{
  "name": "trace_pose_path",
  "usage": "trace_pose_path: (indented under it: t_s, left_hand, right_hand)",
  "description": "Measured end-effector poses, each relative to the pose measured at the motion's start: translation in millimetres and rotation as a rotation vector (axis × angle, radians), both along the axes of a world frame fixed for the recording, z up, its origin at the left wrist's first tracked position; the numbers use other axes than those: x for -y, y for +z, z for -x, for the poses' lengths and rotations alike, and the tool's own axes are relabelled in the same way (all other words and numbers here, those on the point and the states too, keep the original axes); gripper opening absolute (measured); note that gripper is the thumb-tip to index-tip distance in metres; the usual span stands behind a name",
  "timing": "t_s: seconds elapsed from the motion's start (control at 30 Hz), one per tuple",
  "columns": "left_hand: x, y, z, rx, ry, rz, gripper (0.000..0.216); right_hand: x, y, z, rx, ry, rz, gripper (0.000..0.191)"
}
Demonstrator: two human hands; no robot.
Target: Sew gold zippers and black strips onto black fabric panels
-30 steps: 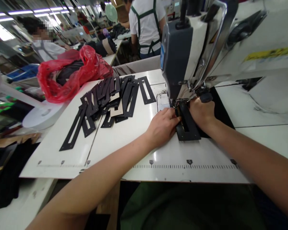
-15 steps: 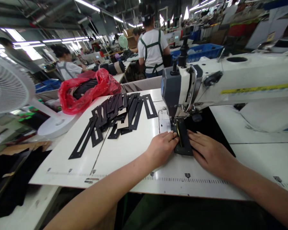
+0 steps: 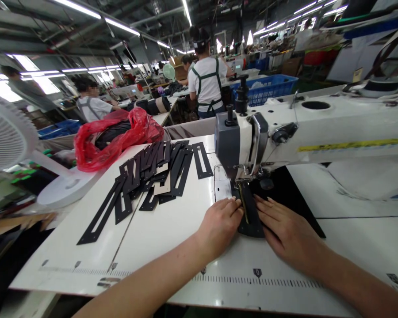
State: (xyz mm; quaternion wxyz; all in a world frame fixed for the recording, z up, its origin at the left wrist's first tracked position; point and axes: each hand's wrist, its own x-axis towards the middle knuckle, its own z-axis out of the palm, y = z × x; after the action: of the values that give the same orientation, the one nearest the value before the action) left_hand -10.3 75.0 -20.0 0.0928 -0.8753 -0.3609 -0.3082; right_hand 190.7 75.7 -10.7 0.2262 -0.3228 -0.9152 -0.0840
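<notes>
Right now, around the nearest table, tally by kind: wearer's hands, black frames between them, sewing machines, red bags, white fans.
Hands (left hand, right hand): 2
Black frame: 1
Sewing machine: 1
Red bag: 1
White fan: 1
Total: 6

I see the left hand (image 3: 220, 225) and the right hand (image 3: 293, 234) both ungloved, with slim fingers and short nails, as far as I can make out. The left forearm (image 3: 149, 280) and right forearm (image 3: 348, 276) are bare to where my view cuts them off, smooth and thickening away from the wrists. A thin dark strip (image 3: 219, 314) along my bottom edge may be clothing; I can't tell.
</notes>
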Motion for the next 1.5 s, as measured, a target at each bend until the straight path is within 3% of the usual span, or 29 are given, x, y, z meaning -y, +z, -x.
trace_pose_path:
  t_s: [0.27,0.67,1.2,1.5]
  left_hand:
    - [0,-7.1,8,0.131,-0.034,0.167,0.023]
    - [5,0.0,2,0.037,-0.029,-0.031,0.021]
    - [-15,-0.5,3,-0.033,0.021,-0.003,0.019]
    - [-18,1.4,5,0.035,-0.039,-0.007,0.022]
  right_hand:
    - [6,-0.5,-1,-0.019,0.044,-0.019,0.033]
    - [20,0.6,4,-0.010,0.038,-0.102,0.029]
    - [0,-1.2,2,-0.044,0.031,-0.042,0.027]
    - [-13,-3.4,3,-0.035,0.016,0.017,0.031]
